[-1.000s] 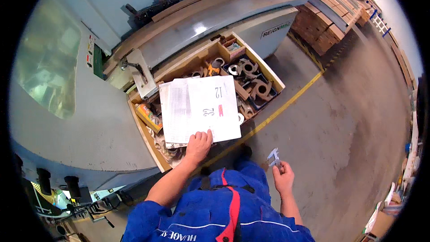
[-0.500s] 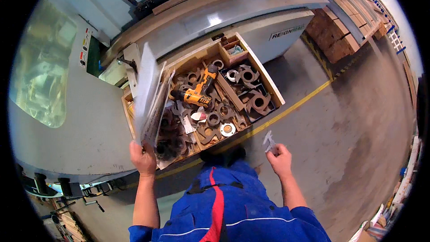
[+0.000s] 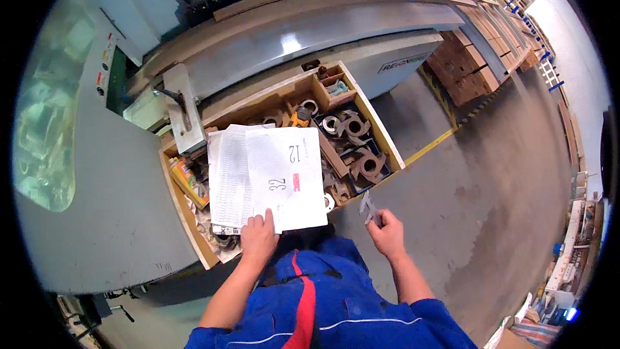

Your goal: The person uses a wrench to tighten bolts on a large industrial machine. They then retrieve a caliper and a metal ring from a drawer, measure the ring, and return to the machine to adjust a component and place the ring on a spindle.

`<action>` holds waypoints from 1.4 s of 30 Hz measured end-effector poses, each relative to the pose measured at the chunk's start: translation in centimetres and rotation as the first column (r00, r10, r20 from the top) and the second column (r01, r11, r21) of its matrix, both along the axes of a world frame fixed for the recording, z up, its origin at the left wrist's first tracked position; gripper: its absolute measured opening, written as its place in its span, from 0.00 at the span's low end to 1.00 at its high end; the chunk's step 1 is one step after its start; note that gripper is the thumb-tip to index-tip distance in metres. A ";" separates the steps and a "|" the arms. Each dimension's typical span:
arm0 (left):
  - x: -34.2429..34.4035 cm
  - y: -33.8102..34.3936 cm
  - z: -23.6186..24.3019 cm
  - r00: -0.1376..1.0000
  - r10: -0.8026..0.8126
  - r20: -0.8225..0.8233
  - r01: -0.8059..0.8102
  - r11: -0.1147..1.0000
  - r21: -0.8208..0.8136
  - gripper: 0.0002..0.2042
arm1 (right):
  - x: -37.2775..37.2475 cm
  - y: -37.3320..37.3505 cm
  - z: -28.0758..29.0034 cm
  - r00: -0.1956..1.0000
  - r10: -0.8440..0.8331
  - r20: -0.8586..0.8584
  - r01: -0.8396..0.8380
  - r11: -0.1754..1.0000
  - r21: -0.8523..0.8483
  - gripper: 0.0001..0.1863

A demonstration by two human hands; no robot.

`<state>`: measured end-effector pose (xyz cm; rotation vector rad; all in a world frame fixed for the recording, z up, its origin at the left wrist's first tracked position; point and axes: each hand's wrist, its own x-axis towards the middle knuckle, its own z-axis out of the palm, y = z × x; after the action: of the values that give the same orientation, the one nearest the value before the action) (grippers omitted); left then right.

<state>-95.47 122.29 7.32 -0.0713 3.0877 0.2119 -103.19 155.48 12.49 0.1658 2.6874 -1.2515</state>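
Note:
Printed white sheets (image 3: 294, 155) lie spread across the front of the wooden drawer (image 3: 387, 130), one part densely printed, another bearing large figures and a red mark. At their lower edge my left hand (image 3: 259, 236) rests with its fingers laid on the paper, the index finger stretched forward. My right hand (image 3: 387, 232) is closed around a small silver caliper (image 3: 369, 208), its jaws pointing up, just beyond the drawer's front edge. Several metal cutter heads (image 3: 368, 165) sit in the drawer's right section. A yellow cordless drill (image 3: 301, 116) is mostly hidden by the sheets.
A grey machine housing (image 3: 123, 220) with a greenish window stands at left. Behind the drawer runs a long metal machine bed (image 3: 303, 32). A yellow-and-black can (image 3: 189, 181) lies at the drawer's left. Stacked timber (image 3: 462, 71) stands far right, by a yellow floor line (image 3: 429, 147).
The sheets have swung from upright down to the right, covering most of the drill and loose cutters. My left hand moved right with them. My right hand, still holding the caliper, shifted slightly left.

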 end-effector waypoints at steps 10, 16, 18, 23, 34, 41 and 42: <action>-7.6 2.2 4.6 0.999 -0.045 -0.029 0.052 0.954 0.295 0.22 | -0.6 4.7 -4.4 0.983 -0.125 0.137 0.126 0.992 0.007 0.11; -21.2 7.1 3.9 0.987 -0.067 -0.144 0.082 0.991 0.102 0.17 | -8.1 7.1 -3.0 0.986 -0.040 0.165 0.055 0.995 -0.086 0.11; -24.8 8.4 3.1 0.990 -0.057 -0.130 0.061 0.998 0.026 0.17 | -10.6 8.7 -2.4 0.983 0.003 0.185 0.007 0.999 -0.051 0.11; -29.5 10.2 0.9 0.995 -0.096 -0.035 0.091 0.988 -0.124 0.17 | -14.7 12.3 -2.8 0.982 0.040 0.186 -0.009 0.987 -0.161 0.10; -21.4 11.9 3.6 0.925 -0.242 0.293 0.284 0.952 -0.109 0.23 | -17.9 13.7 -2.9 0.972 0.105 0.211 -0.087 0.992 -0.096 0.12; -16.4 11.4 4.1 0.846 -0.393 0.359 0.428 0.904 -0.021 0.21 | -17.3 13.0 -4.6 0.970 0.143 0.196 -0.102 0.974 -0.202 0.08; -15.3 11.2 3.3 0.828 -0.414 0.379 0.451 0.892 -0.011 0.20 | -17.2 13.0 -5.0 0.968 0.149 0.204 -0.104 0.972 -0.213 0.09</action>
<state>-110.82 133.47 10.67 0.5248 2.6415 0.0159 -120.39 168.49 7.47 0.0958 2.3319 -1.3675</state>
